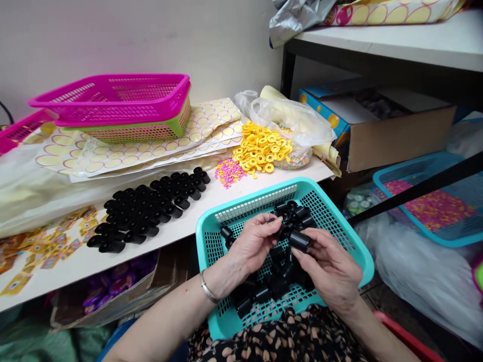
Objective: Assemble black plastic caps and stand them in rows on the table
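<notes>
A teal basket point(341, 226) rests on my lap and holds several black plastic tubes point(292, 213). Over it, my right hand point(332, 269) pinches one black tube point(300, 240) by its end. My left hand point(254, 241), with a silver bangle on the wrist, has its fingers curled against a small dark piece at the tube's other end; what it grips is hard to make out. Both hands meet above the basket's middle.
A white table point(211, 198) at left carries rows of black tubes point(147, 208), yellow rings point(260, 151), pink beads point(228, 172), sticker sheets point(211, 125), stacked pink and green baskets point(116, 103). A cardboard box point(400, 130) and a blue basket point(433, 206) sit at right.
</notes>
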Demonstrator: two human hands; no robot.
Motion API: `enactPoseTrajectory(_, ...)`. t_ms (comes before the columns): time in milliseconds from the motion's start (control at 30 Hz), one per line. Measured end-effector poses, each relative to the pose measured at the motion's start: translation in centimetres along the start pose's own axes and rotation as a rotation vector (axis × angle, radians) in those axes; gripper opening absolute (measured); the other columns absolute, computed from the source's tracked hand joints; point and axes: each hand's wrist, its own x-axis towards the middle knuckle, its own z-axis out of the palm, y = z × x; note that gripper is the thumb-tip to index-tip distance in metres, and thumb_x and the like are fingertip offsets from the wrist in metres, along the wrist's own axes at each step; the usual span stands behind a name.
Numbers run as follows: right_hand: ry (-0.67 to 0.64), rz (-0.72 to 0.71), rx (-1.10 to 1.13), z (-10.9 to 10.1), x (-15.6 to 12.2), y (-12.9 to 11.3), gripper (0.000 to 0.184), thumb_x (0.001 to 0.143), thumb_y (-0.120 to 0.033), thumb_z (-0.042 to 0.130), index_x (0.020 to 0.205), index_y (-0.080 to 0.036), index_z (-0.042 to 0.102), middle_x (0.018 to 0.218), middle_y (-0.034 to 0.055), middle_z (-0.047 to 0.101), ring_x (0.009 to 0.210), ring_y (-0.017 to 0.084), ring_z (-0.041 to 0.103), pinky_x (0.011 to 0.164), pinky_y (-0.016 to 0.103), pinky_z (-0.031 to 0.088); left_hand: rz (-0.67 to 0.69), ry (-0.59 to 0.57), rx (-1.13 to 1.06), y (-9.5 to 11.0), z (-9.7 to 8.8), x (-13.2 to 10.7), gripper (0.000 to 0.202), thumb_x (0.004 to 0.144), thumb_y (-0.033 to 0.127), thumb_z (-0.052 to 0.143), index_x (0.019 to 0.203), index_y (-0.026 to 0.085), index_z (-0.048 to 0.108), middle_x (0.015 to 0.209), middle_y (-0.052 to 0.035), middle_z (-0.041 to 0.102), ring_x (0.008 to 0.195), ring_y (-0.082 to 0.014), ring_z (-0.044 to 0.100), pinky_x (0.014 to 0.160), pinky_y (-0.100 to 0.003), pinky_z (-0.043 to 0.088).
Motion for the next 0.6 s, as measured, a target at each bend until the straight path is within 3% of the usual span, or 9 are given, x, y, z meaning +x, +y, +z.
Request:
enactPoseTrajectory(400, -0.013, -0.049, -0.121, -0.57, 0.02, -0.61, 0.037, 0.075, -0.005, 0.065, 0.107, -0.023, 0.062, 0.098, 0.0035, 0.06, 0.08, 0.014, 0.062, 0.067, 0.024, 0.057, 0.065, 0.053, 0.031, -0.29, 0.52, -0.43, 0.036, 0.051, 0.02, 0.085, 0.073, 0.01, 0.059, 0.064, 0.0022, 0.056, 0.054, -0.0047, 0.048, 0.052, -0.019, 0.034)
enactPoseTrajectory(600, -0.033, 0.029, -0.054, -0.48, 0.04, -0.92, 0.033, 0.077, -0.007, 0.065, 0.105, -0.025, 0.061, 0.093, 0.0021, 0.059, 0.075, 0.013, 0.062, 0.062, 0.023, 0.057, 0.066, 0.016, 0.038, -0.86, 0.34, -0.44, 0.036, 0.053, 0.023, 0.085, 0.074, 0.01, 0.059, 0.062, 0.0023, 0.055, 0.053, -0.0051, 0.047, 0.05, -0.019, 0.033)
